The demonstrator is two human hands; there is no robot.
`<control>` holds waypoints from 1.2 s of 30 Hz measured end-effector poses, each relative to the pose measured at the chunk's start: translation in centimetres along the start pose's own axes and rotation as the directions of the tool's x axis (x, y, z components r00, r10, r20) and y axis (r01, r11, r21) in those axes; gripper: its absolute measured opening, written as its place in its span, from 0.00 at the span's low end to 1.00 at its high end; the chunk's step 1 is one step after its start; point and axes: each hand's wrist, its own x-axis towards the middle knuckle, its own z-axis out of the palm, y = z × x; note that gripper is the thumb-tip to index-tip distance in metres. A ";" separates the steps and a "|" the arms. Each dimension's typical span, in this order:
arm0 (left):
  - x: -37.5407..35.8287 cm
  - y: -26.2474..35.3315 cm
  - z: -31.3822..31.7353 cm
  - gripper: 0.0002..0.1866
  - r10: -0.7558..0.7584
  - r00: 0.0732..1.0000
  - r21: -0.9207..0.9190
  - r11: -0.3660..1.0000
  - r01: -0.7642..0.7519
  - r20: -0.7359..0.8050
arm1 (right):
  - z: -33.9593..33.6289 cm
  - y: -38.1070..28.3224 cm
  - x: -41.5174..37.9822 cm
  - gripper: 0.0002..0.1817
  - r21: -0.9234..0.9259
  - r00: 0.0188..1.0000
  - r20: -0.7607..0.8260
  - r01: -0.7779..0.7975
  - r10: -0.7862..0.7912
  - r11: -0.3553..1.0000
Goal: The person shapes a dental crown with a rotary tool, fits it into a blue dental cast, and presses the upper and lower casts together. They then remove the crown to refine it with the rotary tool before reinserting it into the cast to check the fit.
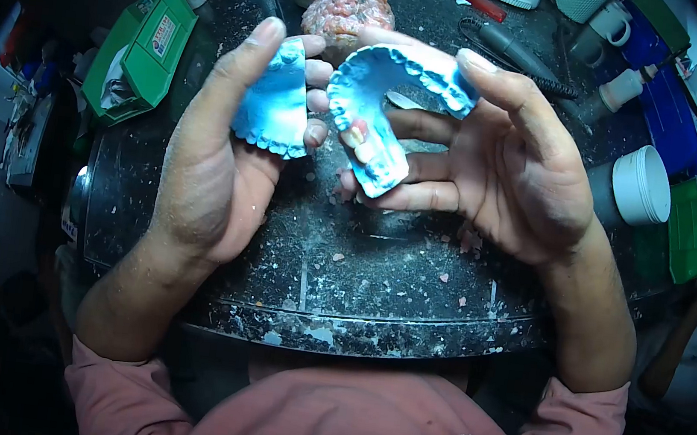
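Observation:
Two blue-lit plaster dental casts are held up over the dark bench. My left hand [223, 152] is closed round the solid cast [278, 102], thumb on its near side and fingertips at its right edge, its row of teeth facing down. Between the thumb and fingers of my right hand [502, 149] is the horseshoe-shaped cast [382, 148], its open side to the right. Pale tooth pieces with a bit of pink [359, 141] sit on its lower left arm. The casts are close together but apart.
Behind the hands stands a lumpy pink-coated burner or bottle [346, 11]. Green bins [148, 49] are at left and right. A white tub [642, 186], a dark handpiece [514, 47] and a red tool [482, 6] lie rightward. Scraps dot the bench [376, 281]. Another person's arm [684, 329] shows at right.

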 end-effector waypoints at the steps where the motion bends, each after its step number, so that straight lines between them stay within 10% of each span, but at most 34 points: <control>1: 0.6 0.4 -1.0 0.28 -0.099 0.993 -0.107 0.989 0.105 0.060 | 0.0 0.0 0.1 0.37 -0.027 0.995 0.027 0.094 -0.094 0.995; 16: 1.5 -0.6 -2.5 0.33 -0.176 0.879 -0.380 0.852 0.361 0.443 | 1.4 -0.9 -0.1 0.40 0.094 0.961 -0.017 0.277 -0.276 0.956; 22: 0.3 -0.4 -1.1 0.32 -0.244 0.963 -0.365 0.891 0.270 0.118 | 0.8 -0.7 -0.1 0.39 0.284 0.959 0.034 0.259 -0.280 0.923; 34: 0.0 -0.3 -1.1 0.32 -0.118 0.957 -0.263 0.946 0.189 0.266 | 1.3 -0.8 0.0 0.44 0.007 0.922 -0.039 0.386 -0.385 0.922; 36: -0.1 -0.3 -1.1 0.31 -0.122 0.949 -0.254 0.947 0.199 0.290 | 1.3 -0.9 -0.1 0.46 -0.263 0.915 -0.065 0.369 -0.398 0.891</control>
